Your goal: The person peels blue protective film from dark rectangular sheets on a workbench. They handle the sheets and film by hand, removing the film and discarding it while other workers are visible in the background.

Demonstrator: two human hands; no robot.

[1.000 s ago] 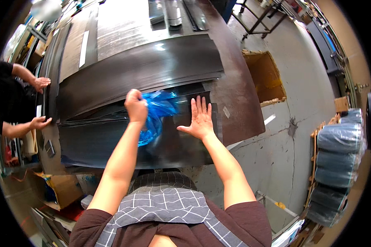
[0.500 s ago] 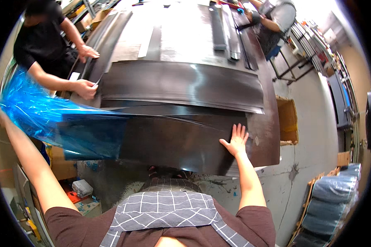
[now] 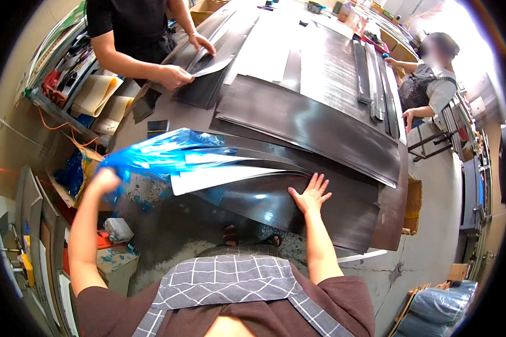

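Blue plastic film (image 3: 152, 153) is bunched up in my left hand (image 3: 104, 182), which is closed on it and slightly blurred. The film runs from there to the left ends of the thin dark sheets. Those ends are raised and bent upward, fanned apart, and a pale face (image 3: 208, 177) shows between them. My right hand (image 3: 311, 195) presses down, fingers spread, on the top dark sheet (image 3: 264, 197). More of the dark stack (image 3: 348, 219) lies flat to the right of that hand, partly over the table's near edge.
Beyond lies another stack of long dark sheets (image 3: 309, 126). At the far left a co-worker's hands (image 3: 177, 77) hold a thin strip above the table (image 3: 391, 224). Another person (image 3: 433, 84) stands at the far right. A cardboard box (image 3: 73, 168) and leaning panels (image 3: 39, 236) are at left.
My left hand has drawn inward, bunching the blue film. The sheets' left ends have lifted and fanned, baring a pale face. My right hand still presses the sheet. The whole view has shifted.
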